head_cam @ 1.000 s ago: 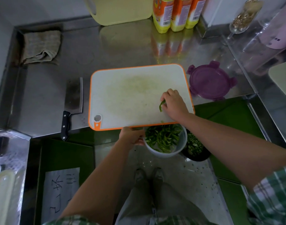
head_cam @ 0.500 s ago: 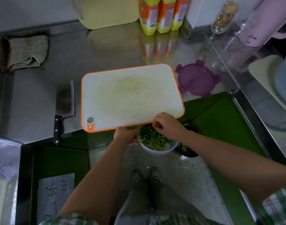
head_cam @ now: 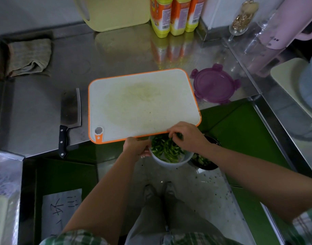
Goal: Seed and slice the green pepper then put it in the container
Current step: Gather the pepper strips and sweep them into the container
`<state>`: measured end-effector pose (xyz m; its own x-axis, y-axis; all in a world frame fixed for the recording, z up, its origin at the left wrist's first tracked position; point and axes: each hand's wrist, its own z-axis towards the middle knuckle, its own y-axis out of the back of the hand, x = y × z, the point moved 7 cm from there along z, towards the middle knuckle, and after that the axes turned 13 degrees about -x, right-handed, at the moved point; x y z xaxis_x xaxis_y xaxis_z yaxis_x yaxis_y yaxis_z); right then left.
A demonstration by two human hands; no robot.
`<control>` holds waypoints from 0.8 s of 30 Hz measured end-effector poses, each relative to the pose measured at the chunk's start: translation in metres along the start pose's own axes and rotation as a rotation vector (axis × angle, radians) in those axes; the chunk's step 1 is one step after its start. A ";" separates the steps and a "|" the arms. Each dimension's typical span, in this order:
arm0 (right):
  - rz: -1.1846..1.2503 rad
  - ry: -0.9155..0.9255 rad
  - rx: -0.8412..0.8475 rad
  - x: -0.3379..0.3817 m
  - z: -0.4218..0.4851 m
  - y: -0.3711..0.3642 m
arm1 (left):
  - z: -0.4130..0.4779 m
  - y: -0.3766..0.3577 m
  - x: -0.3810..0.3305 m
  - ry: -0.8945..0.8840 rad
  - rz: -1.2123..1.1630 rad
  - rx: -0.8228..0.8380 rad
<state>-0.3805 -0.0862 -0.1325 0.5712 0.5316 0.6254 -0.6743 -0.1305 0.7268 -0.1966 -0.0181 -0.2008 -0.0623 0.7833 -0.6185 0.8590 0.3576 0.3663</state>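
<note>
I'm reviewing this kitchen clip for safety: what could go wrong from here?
The container, full of pepper slices, is held in the air below the counter edge, gripped by the left hand at its rim; it could tip and spill. The cleaver lies with its handle past the counter edge; a bump might knock it down.

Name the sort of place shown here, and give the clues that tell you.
Probably a kitchen: a steel counter, a cleaver beside a cutting board, and a container of sliced green pepper.

Stainless steel tabletop (head_cam: 116, 55), reflective, raised back edge. Green panels (head_cam: 240, 129) below. Pale speckled floor (head_cam: 204, 191). Grey wall (head_cam: 27, 11). Dim lighting.
</note>
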 end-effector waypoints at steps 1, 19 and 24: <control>0.013 -0.018 -0.032 0.002 0.006 0.002 | 0.000 0.000 0.000 0.001 0.003 0.000; 0.054 -0.544 0.112 0.003 0.003 -0.026 | -0.003 0.016 0.004 -0.018 0.046 -0.044; 0.268 -0.959 0.164 -0.004 -0.003 -0.039 | -0.002 0.020 0.000 -0.034 0.109 -0.030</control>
<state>-0.3573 -0.0810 -0.1643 0.5938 -0.4207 0.6859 -0.8045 -0.2984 0.5135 -0.1801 -0.0096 -0.1920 0.0483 0.8006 -0.5973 0.8443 0.2868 0.4527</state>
